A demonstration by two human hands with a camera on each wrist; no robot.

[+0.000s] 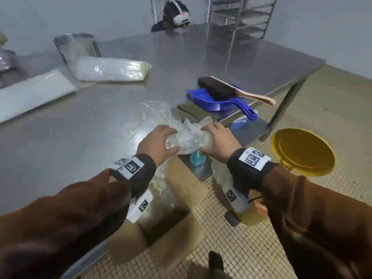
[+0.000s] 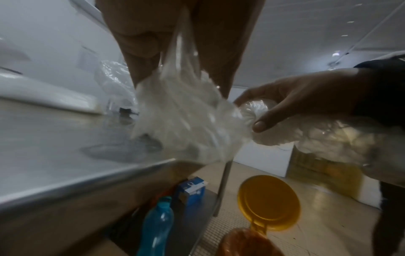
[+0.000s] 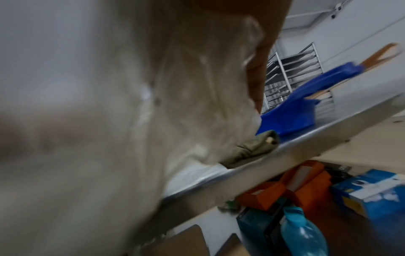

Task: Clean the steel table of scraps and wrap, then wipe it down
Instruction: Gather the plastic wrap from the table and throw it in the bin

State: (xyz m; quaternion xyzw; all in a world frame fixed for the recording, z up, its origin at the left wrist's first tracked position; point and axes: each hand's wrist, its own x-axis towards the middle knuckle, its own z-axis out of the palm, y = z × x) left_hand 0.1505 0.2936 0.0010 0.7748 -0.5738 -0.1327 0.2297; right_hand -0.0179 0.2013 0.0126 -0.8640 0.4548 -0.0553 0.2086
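Observation:
Both my hands hold one crumpled bunch of clear plastic wrap point(image 1: 188, 137) point(image 2: 186, 117) point(image 3: 153, 104) just above the near edge of the steel table point(image 1: 80, 121). My left hand point(image 1: 156, 142) grips its left end, my right hand point(image 1: 216, 140) point(image 2: 291, 102) pinches its right end. More wrap point(image 1: 155, 111) trails onto the table behind it, and a tail hangs below my right wrist. A folded olive cloth point(image 1: 196, 112) point(image 3: 249, 149) lies just beyond the wrap.
A blue dustpan point(image 1: 213, 99) with a brush point(image 1: 225, 88) sits at the table's right edge. Two white bags point(image 1: 108, 68) and a steel bucket point(image 1: 74, 45) stand at the far left. An open cardboard box point(image 1: 171, 224) is below my hands. A yellow-lidded bin point(image 1: 302, 152) stands on the floor, right.

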